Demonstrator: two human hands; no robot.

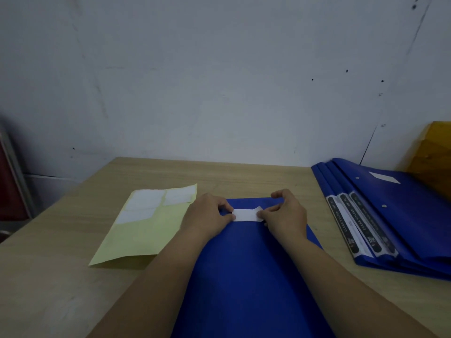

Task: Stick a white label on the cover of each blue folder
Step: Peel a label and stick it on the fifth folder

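Note:
A blue folder (246, 272) lies flat in front of me on the wooden table. Near its far edge sits a white label (245, 215), its right top corner lifted. My left hand (207, 213) pinches the label's left end and my right hand (285, 215) pinches its right end, both pressing it against the cover. To the left lies a pale yellow backing sheet (144, 237) with a few white labels (144, 203) left near its far end. At the right, a stack of blue folders (395, 215) lies fanned; the top one carries a white label (384, 177).
The wooden table (61, 276) ends at a grey-white wall. A yellow object (436, 152) stands at the far right behind the stack. A dark red object with a metal rail (12, 181) stands beyond the table's left edge.

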